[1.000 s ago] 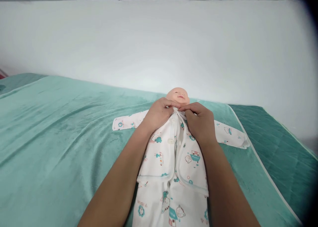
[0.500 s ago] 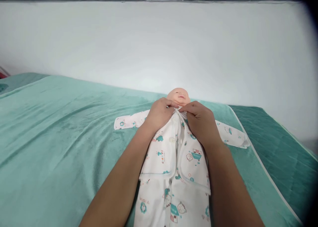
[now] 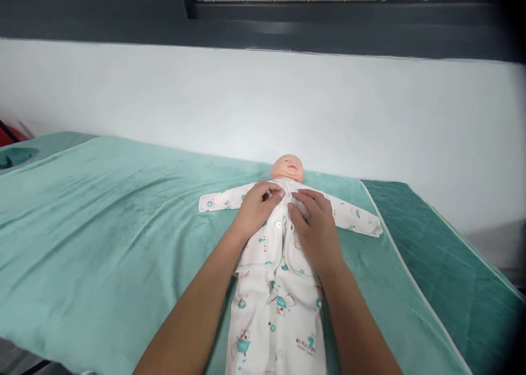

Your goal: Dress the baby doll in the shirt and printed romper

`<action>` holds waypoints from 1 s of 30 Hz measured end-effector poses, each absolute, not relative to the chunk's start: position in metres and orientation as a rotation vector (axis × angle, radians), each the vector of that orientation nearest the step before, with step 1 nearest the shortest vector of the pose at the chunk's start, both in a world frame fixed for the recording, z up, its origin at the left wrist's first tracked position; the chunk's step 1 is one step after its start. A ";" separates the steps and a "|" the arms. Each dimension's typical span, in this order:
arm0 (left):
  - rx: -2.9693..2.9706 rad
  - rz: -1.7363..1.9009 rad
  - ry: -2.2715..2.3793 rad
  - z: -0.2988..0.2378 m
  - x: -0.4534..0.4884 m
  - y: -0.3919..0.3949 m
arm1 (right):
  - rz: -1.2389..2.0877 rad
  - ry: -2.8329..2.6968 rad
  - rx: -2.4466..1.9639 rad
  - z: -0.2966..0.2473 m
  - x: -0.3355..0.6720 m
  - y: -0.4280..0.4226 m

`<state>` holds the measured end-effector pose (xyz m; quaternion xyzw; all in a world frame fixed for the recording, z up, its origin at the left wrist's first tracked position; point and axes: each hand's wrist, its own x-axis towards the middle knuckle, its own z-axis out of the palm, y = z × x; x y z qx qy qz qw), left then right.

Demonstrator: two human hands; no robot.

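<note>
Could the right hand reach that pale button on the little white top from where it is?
Probably yes: the right hand is just across the opening of the white top, and the button shows uncovered below the left hand's fingers.

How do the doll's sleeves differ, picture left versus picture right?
The picture-left sleeve dips gently outward; the picture-right sleeve slants down more steeply. The picture-right sleeve ends close to the dark green cover, the picture-left sleeve far from it. Both are white with teal prints.
</note>
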<state>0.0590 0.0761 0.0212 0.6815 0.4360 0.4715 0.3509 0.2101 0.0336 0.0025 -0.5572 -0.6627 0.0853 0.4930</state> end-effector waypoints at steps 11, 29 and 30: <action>1.742 0.952 1.074 0.026 0.042 0.077 | 0.334 -1.800 -1.671 0.027 0.206 0.034; 1.669 1.097 1.005 0.028 0.057 0.068 | 0.944 -1.270 -1.286 0.024 0.218 0.041; 1.661 1.088 1.002 0.027 0.055 0.069 | 0.952 -1.256 -1.298 0.024 0.216 0.040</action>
